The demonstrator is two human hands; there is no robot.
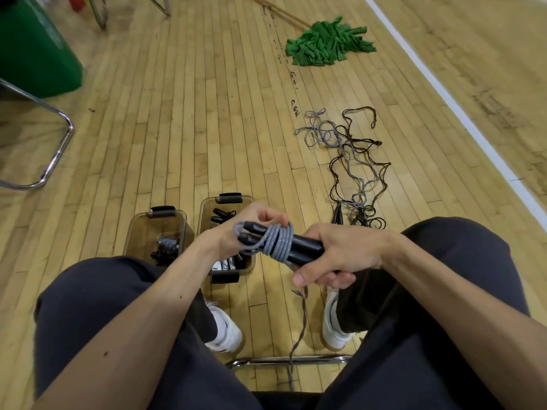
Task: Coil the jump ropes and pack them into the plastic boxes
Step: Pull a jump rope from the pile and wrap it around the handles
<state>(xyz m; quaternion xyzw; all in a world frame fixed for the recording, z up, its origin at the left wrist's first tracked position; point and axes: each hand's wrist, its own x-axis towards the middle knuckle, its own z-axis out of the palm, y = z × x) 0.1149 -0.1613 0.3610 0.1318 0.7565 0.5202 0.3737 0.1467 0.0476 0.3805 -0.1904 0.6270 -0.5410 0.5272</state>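
Underfoot, a gym floor of narrow pale wooden strips is seen, scuffed in places and crossed at the right by a white painted line. A grey jump rope is held above the knees, in the near middle of the scene. Its two black handles are laid side by side, and several turns of the grey cord are wound round them. The handles are gripped at their right end by the right hand, whose fingers are curled under them. The left end of the bundle is held by the left hand, its fingers curled at the cord by the wraps. Just beyond the hands, a left box and a right box, both of brownish clear plastic with dark latches, are set side by side on the floor. Bundled ropes are seen in the left one, black handles and more in the right one. Farther off to the right, a loose tangle of grey and dark brown ropes is spread over the boards. A brown cord is trailed between two white shoes and across a chrome bar at the near edge. At the far side a green mop is laid flat. A green bin is stood at the far left, and a bent chrome chair frame is seen near it.
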